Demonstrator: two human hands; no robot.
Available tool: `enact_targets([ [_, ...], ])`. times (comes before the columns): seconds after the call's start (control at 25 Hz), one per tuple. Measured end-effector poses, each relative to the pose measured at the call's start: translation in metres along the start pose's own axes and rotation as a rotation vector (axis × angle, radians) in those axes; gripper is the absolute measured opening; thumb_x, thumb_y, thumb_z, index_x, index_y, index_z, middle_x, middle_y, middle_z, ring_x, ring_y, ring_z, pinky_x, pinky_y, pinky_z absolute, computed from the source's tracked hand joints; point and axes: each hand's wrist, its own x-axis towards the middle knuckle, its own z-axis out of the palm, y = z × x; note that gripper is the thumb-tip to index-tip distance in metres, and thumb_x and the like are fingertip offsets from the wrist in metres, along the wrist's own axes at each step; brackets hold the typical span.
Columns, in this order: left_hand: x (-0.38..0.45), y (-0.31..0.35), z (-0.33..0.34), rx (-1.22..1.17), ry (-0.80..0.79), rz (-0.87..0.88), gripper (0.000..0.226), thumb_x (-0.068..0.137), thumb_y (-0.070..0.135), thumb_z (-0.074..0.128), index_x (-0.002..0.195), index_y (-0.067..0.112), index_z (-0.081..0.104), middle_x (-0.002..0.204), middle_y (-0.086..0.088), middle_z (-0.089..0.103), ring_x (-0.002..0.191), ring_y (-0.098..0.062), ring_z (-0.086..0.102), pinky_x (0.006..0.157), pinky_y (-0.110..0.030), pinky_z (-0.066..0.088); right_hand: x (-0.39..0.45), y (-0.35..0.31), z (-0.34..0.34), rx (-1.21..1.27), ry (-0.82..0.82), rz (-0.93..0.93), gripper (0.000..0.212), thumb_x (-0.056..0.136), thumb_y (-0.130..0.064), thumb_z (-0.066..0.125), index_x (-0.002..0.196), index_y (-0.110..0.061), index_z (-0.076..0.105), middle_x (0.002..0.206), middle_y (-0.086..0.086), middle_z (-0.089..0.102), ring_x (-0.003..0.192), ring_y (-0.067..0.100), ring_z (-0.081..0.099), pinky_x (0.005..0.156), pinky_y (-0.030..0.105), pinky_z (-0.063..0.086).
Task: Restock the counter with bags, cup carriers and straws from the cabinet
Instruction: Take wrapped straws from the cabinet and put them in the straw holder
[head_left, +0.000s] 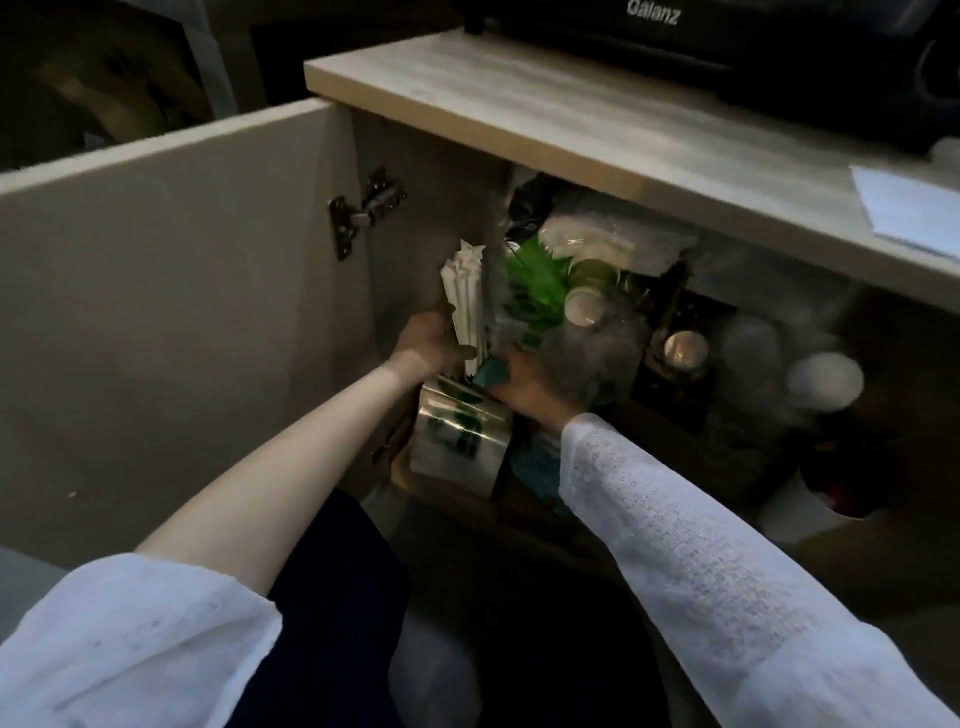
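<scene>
Straw step: my left hand (426, 340) has its grip around the bundle of white paper-wrapped straws (464, 306), centre frame inside the open cabinet. Right hand (524, 382) grip: can't tell, it touches a teal object (491, 375). Next, I'd lift the bundle to the pale wood tabletop (545, 119), upper right.

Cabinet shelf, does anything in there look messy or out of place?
Yes. Cups lie tipped on their sides among crumpled plastic bags, jumbled rather than stacked. The straws stand upright in the left hand.

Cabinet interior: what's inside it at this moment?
Inside the cabinet: wrapped straws gripped by the left hand, the right hand beside them, green-printed packaging, stacked cups. Items deeper in are too dark to identify.
</scene>
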Motion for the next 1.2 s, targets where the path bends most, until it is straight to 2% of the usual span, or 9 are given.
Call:
enact_targets([
  [0.12,0.007,-0.013,0.01,-0.014,0.047,0.005,0.046,0.08,0.018,0.074,0.121,0.003,0.059,0.119,-0.016,0.066,0.114,-0.027,0.06,0.094,-0.034,0.047,0.019,0.014,0.01,-0.027,0.018,0.022,0.055,0.072,-0.039,0.07,0.122,-0.02,0.057,0.115,0.006,0.068,0.108,0.026,0.063,0.091,0.044,0.053],
  [0.24,0.012,-0.026,0.015,0.007,0.088,-0.013,0.051,0.08,0.024,0.075,0.124,0.004,0.057,0.124,-0.013,0.063,0.117,-0.027,0.057,0.091,-0.029,0.043,0.032,0.022,0.012,-0.054,0.039,0.028,0.058,0.07,-0.039,0.069,0.121,-0.015,0.055,0.117,0.008,0.066,0.108,0.027,0.063,0.089,0.044,0.053],
  [0.36,0.022,-0.038,0.019,0.04,0.076,-0.015,0.047,0.08,0.031,0.075,0.117,0.006,0.062,0.116,-0.007,0.063,0.114,-0.02,0.058,0.085,-0.025,0.041,0.041,0.015,0.007,-0.08,0.031,0.054,0.052,0.077,-0.031,0.072,0.12,-0.01,0.053,0.117,0.01,0.064,0.107,0.028,0.062,0.088,0.041,0.053],
  [0.6,0.053,-0.05,0.023,-0.03,0.087,-0.023,0.044,0.076,0.025,0.078,0.11,0.0,0.062,0.111,-0.014,0.066,0.107,-0.027,0.062,0.091,-0.04,0.049,0.093,0.033,0.023,-0.073,0.054,0.063,0.06,0.069,-0.045,0.072,0.119,-0.018,0.052,0.119,0.002,0.063,0.111,0.023,0.062,0.089,0.039,0.054],
  [0.72,0.073,-0.052,0.025,-0.054,0.1,-0.014,0.048,0.078,0.022,0.078,0.117,0.001,0.06,0.115,-0.01,0.064,0.112,-0.024,0.06,0.09,-0.029,0.045,0.091,0.012,0.012,-0.093,0.081,0.04,0.058,0.078,-0.034,0.073,0.126,-0.01,0.05,0.124,0.009,0.06,0.113,0.027,0.059,0.091,0.04,0.051],
  [0.84,0.086,-0.051,0.023,-0.04,0.083,0.018,0.064,0.077,0.026,0.078,0.132,0.005,0.052,0.128,-0.01,0.059,0.12,-0.023,0.056,0.088,-0.018,0.035,0.108,0.011,0.012,-0.096,0.094,0.059,0.067,0.08,-0.034,0.073,0.135,-0.009,0.042,0.133,0.012,0.054,0.12,0.03,0.054,0.095,0.042,0.049],
  [1.08,0.122,-0.048,0.022,-0.146,0.052,-0.024,0.064,0.076,0.031,0.077,0.128,0.003,0.054,0.125,-0.004,0.06,0.12,-0.02,0.056,0.09,-0.021,0.04,0.147,0.007,0.012,-0.06,0.063,0.032,0.086,0.079,-0.025,0.077,0.148,-0.006,0.028,0.147,0.014,0.041,0.132,0.03,0.044,0.103,0.034,0.042],
  [1.16,0.131,-0.048,0.025,-0.218,0.047,-0.04,0.068,0.072,0.033,0.078,0.128,0.002,0.056,0.126,-0.009,0.062,0.12,-0.021,0.058,0.097,-0.025,0.044,0.161,0.005,0.013,-0.018,0.052,0.034,0.088,0.073,-0.02,0.081,0.145,-0.005,0.033,0.144,0.014,0.045,0.131,0.029,0.046,0.104,0.034,0.042],
  [1.2,0.134,-0.047,0.026,-0.26,0.043,-0.048,0.064,0.074,0.025,0.077,0.13,0.001,0.055,0.127,-0.012,0.061,0.12,-0.023,0.057,0.099,-0.027,0.044,0.166,0.003,0.013,0.0,0.058,0.03,0.089,0.069,-0.02,0.084,0.143,-0.006,0.036,0.141,0.014,0.048,0.129,0.029,0.048,0.104,0.035,0.043],
])
